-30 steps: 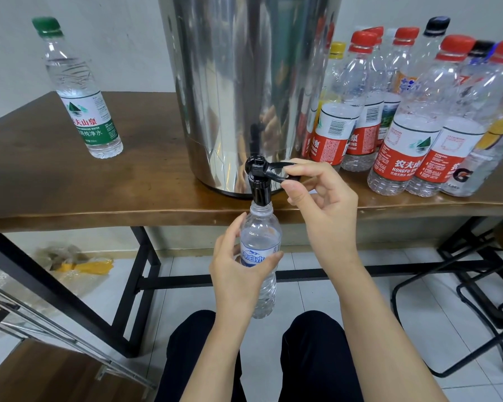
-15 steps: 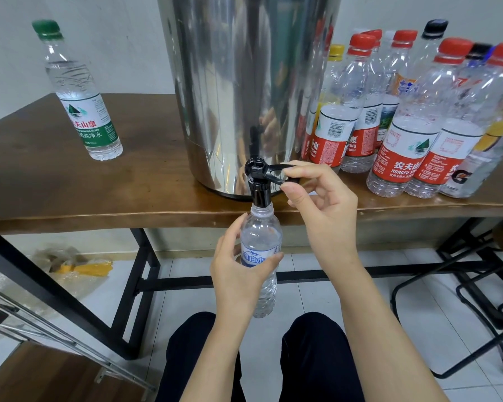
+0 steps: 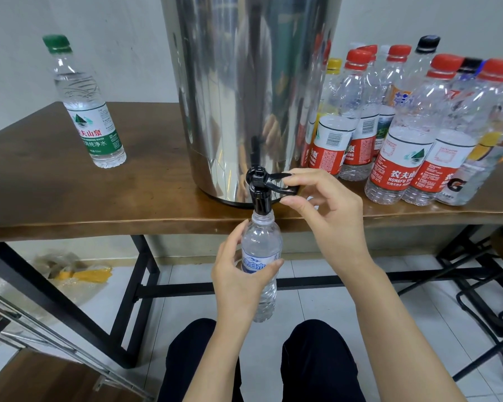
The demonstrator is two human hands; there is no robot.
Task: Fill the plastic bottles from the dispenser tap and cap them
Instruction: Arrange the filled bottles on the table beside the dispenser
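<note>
As it stands uncapped, the bottle (image 3: 262,239) looks clear.

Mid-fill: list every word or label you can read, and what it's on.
"夫山泉", "用纯净水": green label, green-capped clear plastic bottle.
"农夫山", "NONGFU SP": red label, front red-capped clear bottle.
"RING", "550ml": red label, red-capped bottle left of it.
"G": logo on the clear bottle right of those.
Blue label, small clear bottle gripped by left hand under the black tap lever the right hand pinches: white characters, partly covered, unsure.
Fine print, barcodes: too small.
</note>
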